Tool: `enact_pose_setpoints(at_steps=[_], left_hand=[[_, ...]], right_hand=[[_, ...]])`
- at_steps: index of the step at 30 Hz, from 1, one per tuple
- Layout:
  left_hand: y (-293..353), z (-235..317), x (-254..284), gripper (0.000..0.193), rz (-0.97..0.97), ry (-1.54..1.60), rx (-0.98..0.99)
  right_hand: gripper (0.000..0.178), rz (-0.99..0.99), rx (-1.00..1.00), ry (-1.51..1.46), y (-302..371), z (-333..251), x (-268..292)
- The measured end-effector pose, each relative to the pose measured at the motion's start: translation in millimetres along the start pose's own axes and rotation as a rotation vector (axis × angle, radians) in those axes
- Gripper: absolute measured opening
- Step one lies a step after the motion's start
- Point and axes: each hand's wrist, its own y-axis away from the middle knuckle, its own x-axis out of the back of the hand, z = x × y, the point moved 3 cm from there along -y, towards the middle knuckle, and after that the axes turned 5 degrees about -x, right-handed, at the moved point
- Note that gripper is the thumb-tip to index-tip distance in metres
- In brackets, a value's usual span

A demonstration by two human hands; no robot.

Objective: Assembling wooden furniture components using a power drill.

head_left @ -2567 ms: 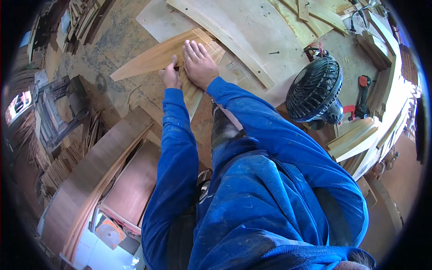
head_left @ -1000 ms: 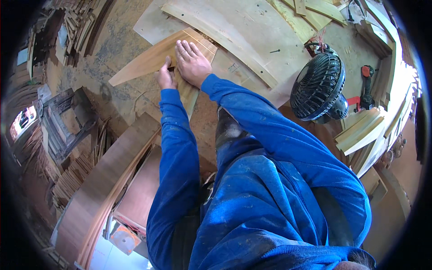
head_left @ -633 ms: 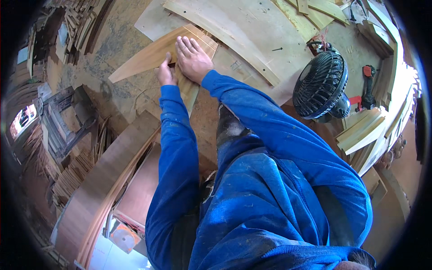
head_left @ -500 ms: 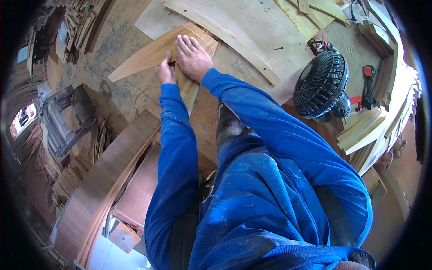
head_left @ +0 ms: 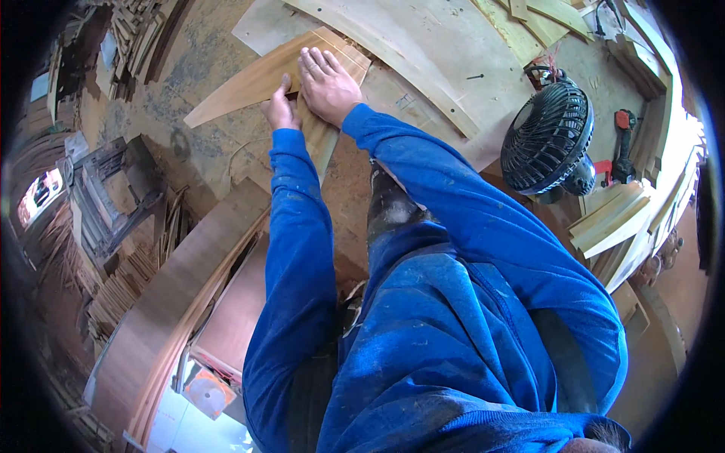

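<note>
A pale, angled wooden piece [head_left: 257, 79] lies at the upper middle, one tapered arm reaching left and another running down toward me. My right hand [head_left: 330, 89] rests flat across its corner, fingers stretched out and close together. Beside it, at the inner edge of the wood, is my left hand [head_left: 282, 109]. Its thumb points up over the board, and the other fingers are mostly hidden, seemingly curled round the edge. A pencil line crosses the wood near its far corner.
A black fan [head_left: 547, 136] stands to the right, with a cordless power tool [head_left: 624, 143] beyond it. A long wooden strip [head_left: 393, 68] lies on a pale sheet, near a loose screw [head_left: 475, 76]. Stacked boards [head_left: 615, 215] are at right; a long brown panel [head_left: 181, 264] is at lower left.
The whole view has shifted slightly, so the fan and strip sit a little farther right. Both hands keep nearly the same place on the wood.
</note>
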Motion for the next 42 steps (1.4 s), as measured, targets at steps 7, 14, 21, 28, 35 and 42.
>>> enact_pose_setpoints(at_steps=[7, 14, 21, 28, 35, 42], left_hand=[[-14.5, -3.5, 10.1, 0.041, -0.04, 0.046, -0.017], [-8.0, 5.1, -1.7, 0.04, -0.023, 0.055, -0.032], [-17.9, 9.7, 9.9, 0.039, -0.037, 0.054, -0.035], [-39.7, 22.7, 6.2, 0.03, 0.043, 0.053, 0.051], [22.3, 16.5, 53.4, 0.028, 0.02, 0.094, 0.144], [103.0, -40.8, 74.0, 0.051, 0.013, 0.145, 0.049]], right_hand=[[0.056, -0.014, 0.01, -0.013, -4.3, -5.1, 0.5], [0.055, -0.008, -0.005, -0.009, -7.4, -2.8, -3.7], [0.054, -0.003, 0.012, 0.003, -16.1, -12.9, -7.6], [0.051, 0.008, 0.113, -0.044, -47.1, -13.5, -17.2], [0.05, 0.004, 0.173, -0.091, 9.6, -38.4, 7.5], [0.05, -0.064, 0.047, -0.115, 97.8, -29.8, 70.4]])
